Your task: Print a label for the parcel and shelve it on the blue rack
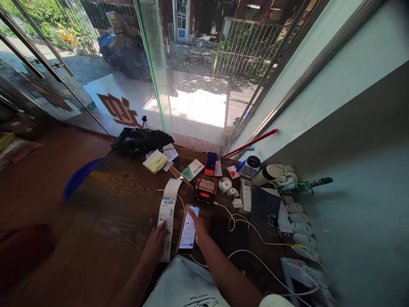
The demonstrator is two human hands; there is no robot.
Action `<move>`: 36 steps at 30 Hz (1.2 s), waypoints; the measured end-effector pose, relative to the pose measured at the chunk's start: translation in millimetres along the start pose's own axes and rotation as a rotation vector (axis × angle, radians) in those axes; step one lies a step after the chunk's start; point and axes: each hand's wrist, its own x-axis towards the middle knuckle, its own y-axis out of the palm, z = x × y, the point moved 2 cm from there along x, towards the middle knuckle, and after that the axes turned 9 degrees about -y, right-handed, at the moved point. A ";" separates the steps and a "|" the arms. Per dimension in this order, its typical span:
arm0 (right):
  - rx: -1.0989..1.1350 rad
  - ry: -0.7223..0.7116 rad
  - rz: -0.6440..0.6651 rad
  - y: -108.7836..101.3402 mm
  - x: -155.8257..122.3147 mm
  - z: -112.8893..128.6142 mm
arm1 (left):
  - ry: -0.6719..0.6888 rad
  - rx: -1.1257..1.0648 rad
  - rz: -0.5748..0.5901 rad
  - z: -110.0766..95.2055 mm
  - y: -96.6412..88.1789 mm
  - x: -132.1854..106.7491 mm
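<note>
A smartphone [188, 229] with a lit screen lies flat on the dark wooden table [124, 200]. My right hand [197, 225] rests on it, forefinger stretched out onto the screen, other fingers partly hidden. To the left of the phone runs a long strip of printed labels [167, 212], curling up at its far end. My left hand [155, 245] lies flat on the strip's near end, fingers spread and holding nothing.
Behind the phone sits a small red label printer [205, 189], tape rolls [225, 184], a QR-code stand [249, 169], a yellow pad [155, 161] and a black bag [139, 140]. White cables [243, 221] and a power strip [300, 228] lie at right by the wall. Glass doors stand ahead.
</note>
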 end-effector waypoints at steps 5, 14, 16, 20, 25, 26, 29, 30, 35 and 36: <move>-0.023 0.084 -0.024 -6.9 -5.0 -3.4 | 0.072 0.099 -0.064 4.6 0.4 -19.7; -0.100 0.076 -0.078 -14.1 -6.7 -4.5 | 0.034 0.180 -0.154 2.8 5.2 9.6; -0.109 0.079 -0.083 -15.1 -5.6 -4.8 | 0.033 0.174 -0.156 2.6 3.6 16.0; -0.056 0.133 0.004 -14.2 -9.1 0.6 | -0.007 0.162 -0.162 -0.9 -1.7 18.7; 0.085 0.162 0.231 -10.6 -27.4 16.4 | -0.083 0.141 -0.136 -7.8 -7.8 15.1; 0.101 0.161 0.275 -10.6 -31.7 18.9 | -0.087 0.134 -0.124 -8.9 -8.6 14.0; 0.127 0.149 0.364 -12.8 -41.4 21.8 | -0.104 0.112 -0.093 -10.0 -10.1 8.8; 0.129 0.141 0.372 -14.1 -43.3 21.3 | -0.114 0.104 -0.086 -9.4 -10.1 6.4; 0.103 0.049 0.299 -21.8 -46.0 14.8 | -0.107 0.057 -0.043 -3.9 -8.0 -7.4; 0.096 0.023 0.281 -23.1 -46.6 14.1 | -0.097 0.045 -0.037 -2.8 -7.5 -9.8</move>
